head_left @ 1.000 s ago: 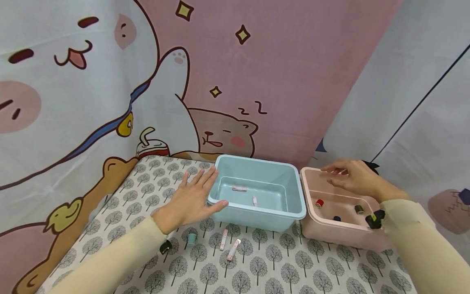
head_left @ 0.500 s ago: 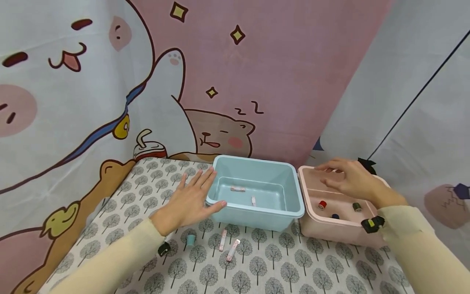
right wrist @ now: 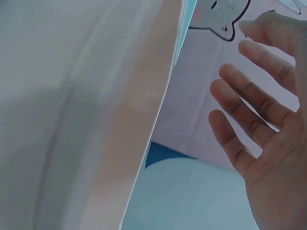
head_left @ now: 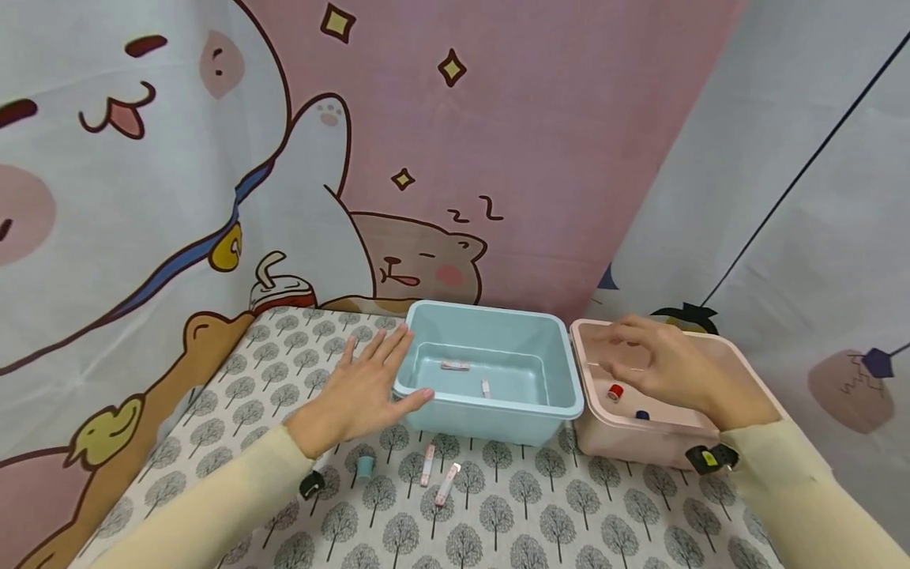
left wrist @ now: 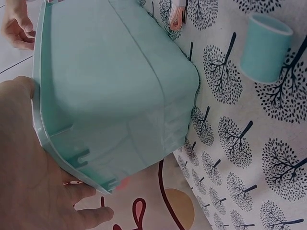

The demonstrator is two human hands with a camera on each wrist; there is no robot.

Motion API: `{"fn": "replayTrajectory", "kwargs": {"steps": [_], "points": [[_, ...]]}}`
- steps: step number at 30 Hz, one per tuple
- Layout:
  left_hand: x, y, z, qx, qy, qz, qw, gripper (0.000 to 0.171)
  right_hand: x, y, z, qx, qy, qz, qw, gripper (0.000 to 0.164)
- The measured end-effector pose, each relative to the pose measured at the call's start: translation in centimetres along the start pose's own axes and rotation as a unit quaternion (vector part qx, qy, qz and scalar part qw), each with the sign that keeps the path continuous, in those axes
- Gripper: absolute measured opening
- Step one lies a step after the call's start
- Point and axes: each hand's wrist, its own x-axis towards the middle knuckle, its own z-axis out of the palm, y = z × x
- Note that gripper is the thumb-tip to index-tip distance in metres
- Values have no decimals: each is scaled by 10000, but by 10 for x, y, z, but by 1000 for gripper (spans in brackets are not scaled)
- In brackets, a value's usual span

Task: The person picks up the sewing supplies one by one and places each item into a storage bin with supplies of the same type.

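My left hand [head_left: 362, 387] lies with its fingers spread at the left rim of the light blue bin [head_left: 490, 419]; the left wrist view shows the palm and thumb against that rim [left wrist: 39, 103]. Inside this bin are two small slim pinkish-white pieces, one lying crosswise [head_left: 455, 365] and one pointing lengthwise [head_left: 486, 388]. Over the pink bin [head_left: 626, 442] hovers my right hand [head_left: 661, 363], fingers loosely bent. The right wrist view shows the fingers [right wrist: 240, 96] apart, holding nothing. A red thread spool [head_left: 614, 393] and a dark blue one [head_left: 643, 415] lie in the pink bin.
Two slim pink-and-white pieces, one left [head_left: 427, 465] and one right [head_left: 448, 484], lie on the tree-print cloth [head_left: 398, 537] before the blue bin. A teal cylinder [head_left: 365, 467] stands to their left, near my left wrist. A patterned curtain [head_left: 540, 158] hangs behind.
My right hand has shifted slightly left and down over the pink bin, and now hides the dark green spool. The left hand keeps its place at the blue bin. The head view has turned slightly right.
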Motion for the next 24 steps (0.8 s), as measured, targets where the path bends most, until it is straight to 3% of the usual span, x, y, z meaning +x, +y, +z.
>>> {"fn": "replayTrajectory", "kwargs": {"steps": [3, 10, 14, 20, 24], "points": [[0, 0, 0, 18, -2, 19, 10000, 115, -4, -10, -1, -321, 74, -20, 9995, 38], [0, 1, -1, -36, -16, -12, 10000, 115, -6, -26, 8, 330, 433, -704, 9960, 46], [-1, 0, 0, -44, -44, -26, 10000, 115, -8, -36, 13, 412, 509, -912, 9937, 51], [-1, 1, 0, -16, -46, -22, 10000, 115, -11, -55, 18, 702, 508, -1037, 9908, 53], [0, 1, 0, -37, -36, -37, 10000, 112, -14, -70, 25, 771, 364, -878, 9925, 55]]}}
